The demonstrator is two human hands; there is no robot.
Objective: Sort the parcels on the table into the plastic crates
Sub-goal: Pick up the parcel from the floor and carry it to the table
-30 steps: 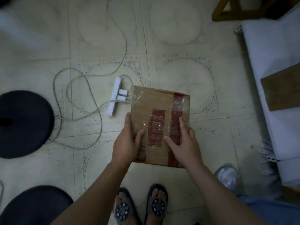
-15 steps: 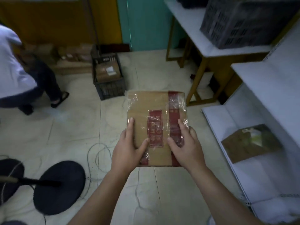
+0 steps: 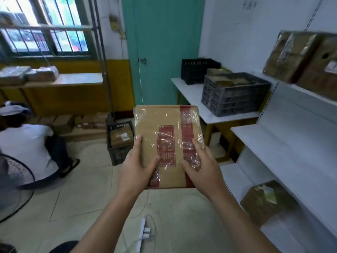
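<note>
Brown cardboard wrapped in clear film makes up the parcel (image 3: 166,143), which both hands hold up in the air in front of the chest, its near edge low and its far edge raised. The left hand (image 3: 135,170) grips the near left corner, thumb laid over the top face and fingers running up the left side. The right hand (image 3: 202,167) grips the near right corner the same way, thumb on top and fingers spread over a red printed band.

Beyond the right hand, a grey crate (image 3: 235,96) stands on a white table (image 3: 193,99) with brown parcels showing inside it, and a black crate (image 3: 197,71) sits behind it against the wall. Just past the left hand, a dark crate (image 3: 119,143) on the floor holds another box. To the right of the right hand run white shelves (image 3: 291,143), with a box (image 3: 266,199) on a low shelf and larger boxes (image 3: 299,57) on the top one. Far left of the left hand, a person in a white shirt (image 3: 25,148) crouches on the floor. Below the hands lies a white power strip (image 3: 143,232).
</note>
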